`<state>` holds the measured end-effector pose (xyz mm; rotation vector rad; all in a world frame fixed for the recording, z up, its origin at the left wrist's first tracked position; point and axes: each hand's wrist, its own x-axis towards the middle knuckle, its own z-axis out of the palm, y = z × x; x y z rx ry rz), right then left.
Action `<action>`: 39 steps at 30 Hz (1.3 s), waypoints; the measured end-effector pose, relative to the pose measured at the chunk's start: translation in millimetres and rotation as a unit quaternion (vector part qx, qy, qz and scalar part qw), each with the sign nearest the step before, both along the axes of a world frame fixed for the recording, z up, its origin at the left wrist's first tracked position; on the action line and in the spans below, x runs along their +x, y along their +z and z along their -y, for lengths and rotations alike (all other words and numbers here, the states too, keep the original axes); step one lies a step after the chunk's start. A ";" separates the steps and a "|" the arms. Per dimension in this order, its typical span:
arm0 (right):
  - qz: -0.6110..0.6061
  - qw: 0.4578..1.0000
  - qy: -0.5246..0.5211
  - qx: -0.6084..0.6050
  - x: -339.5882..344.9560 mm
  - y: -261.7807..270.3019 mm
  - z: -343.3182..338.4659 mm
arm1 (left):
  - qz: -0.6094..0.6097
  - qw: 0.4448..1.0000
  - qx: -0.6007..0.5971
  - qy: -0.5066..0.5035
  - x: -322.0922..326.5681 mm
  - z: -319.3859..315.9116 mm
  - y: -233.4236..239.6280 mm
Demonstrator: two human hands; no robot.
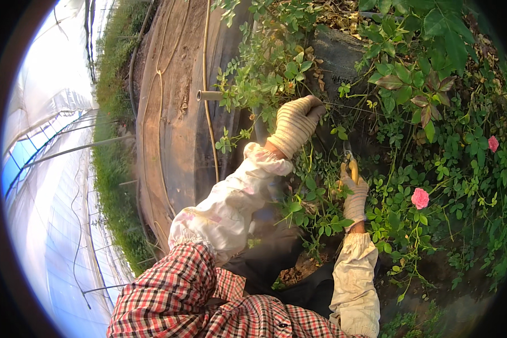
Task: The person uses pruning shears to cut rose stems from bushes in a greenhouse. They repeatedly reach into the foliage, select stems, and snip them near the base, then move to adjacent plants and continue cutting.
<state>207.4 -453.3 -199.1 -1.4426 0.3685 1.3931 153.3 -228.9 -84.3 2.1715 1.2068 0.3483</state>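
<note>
My left hand, in a striped knit work glove, is bent among the rose stems, its fingertips curled down beside a thin wire or stem; what lies between them is hidden. My right hand, gloved too, grips a pair of pruning shears with yellow handles. The metal blades point up into the foliage, to the right of my left hand and lower in the picture. Rose bushes with green leaves surround both hands. A pink rose blooms to the right of the shears.
A short open-ended pipe juts out left of my left hand. Hoses run along brown ground sheeting. Dark plastic sheeting lies behind the stems. Another pink rose stands at far right. Plastic greenhouse film spans the left side.
</note>
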 end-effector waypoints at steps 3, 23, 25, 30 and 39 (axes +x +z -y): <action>-0.023 0.988 -0.103 0.115 -7.5 -11.5 9.0 | 0.135 0.986 0.016 0.099 -33.1 -13.1 20.0; 0.087 0.923 0.087 0.364 47.0 184.3 -133.7 | -0.321 0.938 0.125 0.046 -10.9 -222.3 36.9; -0.045 0.933 0.115 0.338 47.2 185.2 -181.1 | -0.229 0.967 0.066 0.094 -15.0 -225.7 27.5; -0.085 0.960 0.173 0.204 35.2 157.2 -270.3 | -0.173 0.976 0.047 0.126 -23.8 -229.8 22.9; -0.090 0.943 0.257 0.191 58.2 137.4 -317.4 | -0.167 0.975 0.043 0.137 -20.9 -227.5 26.7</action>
